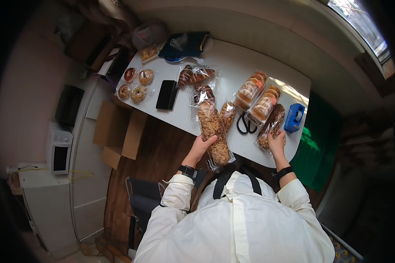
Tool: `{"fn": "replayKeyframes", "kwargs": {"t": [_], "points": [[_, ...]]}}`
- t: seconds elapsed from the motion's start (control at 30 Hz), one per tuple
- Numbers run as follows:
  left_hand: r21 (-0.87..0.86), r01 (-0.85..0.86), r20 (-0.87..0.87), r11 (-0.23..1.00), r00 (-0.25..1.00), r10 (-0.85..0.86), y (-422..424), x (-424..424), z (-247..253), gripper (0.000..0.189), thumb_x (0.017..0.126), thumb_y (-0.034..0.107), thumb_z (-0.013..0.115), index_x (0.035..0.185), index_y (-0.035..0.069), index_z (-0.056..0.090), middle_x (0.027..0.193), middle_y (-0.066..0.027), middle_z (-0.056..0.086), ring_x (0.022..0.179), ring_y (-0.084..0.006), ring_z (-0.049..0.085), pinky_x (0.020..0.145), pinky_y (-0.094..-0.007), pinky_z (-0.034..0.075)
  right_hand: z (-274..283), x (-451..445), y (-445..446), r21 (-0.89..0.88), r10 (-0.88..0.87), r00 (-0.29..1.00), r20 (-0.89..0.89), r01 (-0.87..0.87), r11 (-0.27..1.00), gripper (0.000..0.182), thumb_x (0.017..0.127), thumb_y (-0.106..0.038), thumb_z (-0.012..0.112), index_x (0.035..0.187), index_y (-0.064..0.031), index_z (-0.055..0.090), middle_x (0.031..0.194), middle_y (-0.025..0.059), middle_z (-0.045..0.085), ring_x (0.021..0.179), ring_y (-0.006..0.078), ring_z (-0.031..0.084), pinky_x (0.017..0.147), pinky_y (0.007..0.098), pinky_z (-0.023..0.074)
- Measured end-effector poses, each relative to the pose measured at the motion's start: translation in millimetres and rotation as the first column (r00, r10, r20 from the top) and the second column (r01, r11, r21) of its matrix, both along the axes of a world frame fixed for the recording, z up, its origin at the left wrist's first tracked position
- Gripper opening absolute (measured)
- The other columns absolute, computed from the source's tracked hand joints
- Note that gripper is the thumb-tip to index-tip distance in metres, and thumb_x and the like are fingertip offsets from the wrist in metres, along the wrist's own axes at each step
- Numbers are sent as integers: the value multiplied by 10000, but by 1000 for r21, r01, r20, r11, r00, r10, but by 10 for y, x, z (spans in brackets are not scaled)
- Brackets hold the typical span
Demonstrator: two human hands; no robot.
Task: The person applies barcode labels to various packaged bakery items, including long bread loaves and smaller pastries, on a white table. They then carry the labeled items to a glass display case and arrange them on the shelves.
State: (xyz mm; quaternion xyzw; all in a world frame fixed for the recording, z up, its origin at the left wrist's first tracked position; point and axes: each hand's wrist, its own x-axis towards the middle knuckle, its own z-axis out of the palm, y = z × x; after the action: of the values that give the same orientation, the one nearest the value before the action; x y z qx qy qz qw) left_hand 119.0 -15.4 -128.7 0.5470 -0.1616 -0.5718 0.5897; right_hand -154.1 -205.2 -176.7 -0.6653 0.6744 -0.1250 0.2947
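Observation:
My left hand [200, 148] grips the near part of a long crumb-topped loaf in a clear plastic bag [214, 131], which reaches past the table's near edge. A smaller bagged crumb-topped bread [228, 113] lies beside it. At the right, my right hand [276, 141] holds the near end of a darker bagged bread [275, 120]. Two clear packs of sliced bread [251, 88] [266, 102] lie side by side just beyond, with black-handled scissors [247, 124] partly under the nearer one. Bagged chocolate-striped croissants [196, 75] lie beyond the long loaf.
A blue tape dispenser [295, 117] stands near the right edge of the white table [232, 54]. Left are a black phone or wallet [166, 94], several bagged ring-shaped breads [139, 94] and a boxed pastry [148, 53]. An open cardboard box [130, 138] and a chair [144, 194] stand near the table.

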Motion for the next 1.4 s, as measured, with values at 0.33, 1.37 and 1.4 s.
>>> {"fn": "replayKeyframes", "kwargs": {"t": [0.33, 1.37, 1.4], "points": [[494, 232, 644, 838, 551, -531, -640, -58, -426, 847, 652, 635, 690, 1275, 84, 530, 1411, -267, 226, 1284, -444, 208, 1074, -465, 228, -227, 321, -145, 117, -296, 954, 50, 289, 950, 1000, 656, -382, 786, 1342, 32, 188, 1303, 285, 370, 1186, 434, 424, 990, 453, 378], [-128, -130, -206, 983, 973, 101, 142, -725, 369, 636, 779, 119, 708, 1324, 12, 399, 1260, -64, 534, 1150, -163, 502, 994, -319, 374, 1168, 255, 238, 270, 129, 322, 938, -912, 310, 857, 770, -290, 741, 1393, 34, 249, 1374, 115, 338, 1298, 197, 303, 1078, 327, 250], [-162, -164, -187, 973, 973, 132, 190, -738, 410, 655, 777, 115, 710, 1339, 29, 385, 1272, -64, 525, 1156, -168, 500, 1000, -327, 375, 1129, 413, 276, 208, 212, 274, 938, -935, 288, 870, 778, -322, 728, 1396, 41, 234, 1376, 127, 305, 1318, 213, 258, 1083, 328, 234]]}}
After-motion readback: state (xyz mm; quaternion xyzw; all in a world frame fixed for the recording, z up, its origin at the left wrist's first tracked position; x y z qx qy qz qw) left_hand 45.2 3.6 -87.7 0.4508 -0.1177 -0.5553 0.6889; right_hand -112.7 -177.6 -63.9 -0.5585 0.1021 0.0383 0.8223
